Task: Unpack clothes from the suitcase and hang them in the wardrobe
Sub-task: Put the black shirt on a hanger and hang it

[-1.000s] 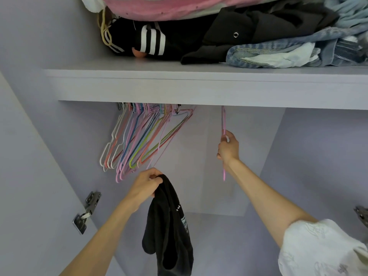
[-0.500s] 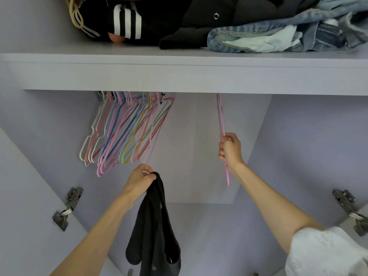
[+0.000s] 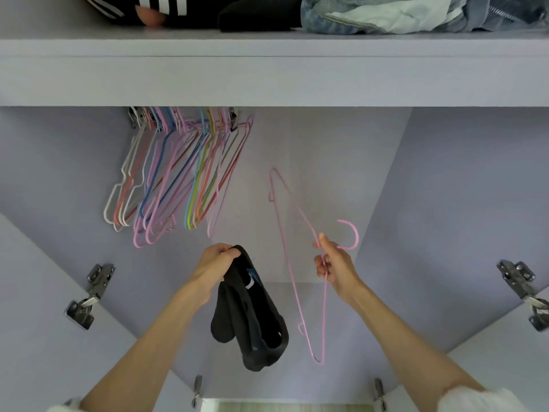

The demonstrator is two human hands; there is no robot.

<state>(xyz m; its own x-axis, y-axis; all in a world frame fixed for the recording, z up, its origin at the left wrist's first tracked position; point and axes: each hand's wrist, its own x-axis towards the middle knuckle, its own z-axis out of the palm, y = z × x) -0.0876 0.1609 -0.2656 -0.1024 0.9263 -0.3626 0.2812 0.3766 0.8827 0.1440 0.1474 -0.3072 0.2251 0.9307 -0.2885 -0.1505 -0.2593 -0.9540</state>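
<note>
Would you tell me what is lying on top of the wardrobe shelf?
On the shelf lie folded clothes: a black garment with white stripes, another black piece and denim. The frame's top edge cuts them off, so anything higher or behind is unseen.

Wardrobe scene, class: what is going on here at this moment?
A person stands at an open wardrobe. The left hand grips a black garment that hangs down. The right hand holds a pink wire hanger free of the rail. A bunch of coloured hangers hangs under the shelf. The garment is not yet on the hanger.
</note>
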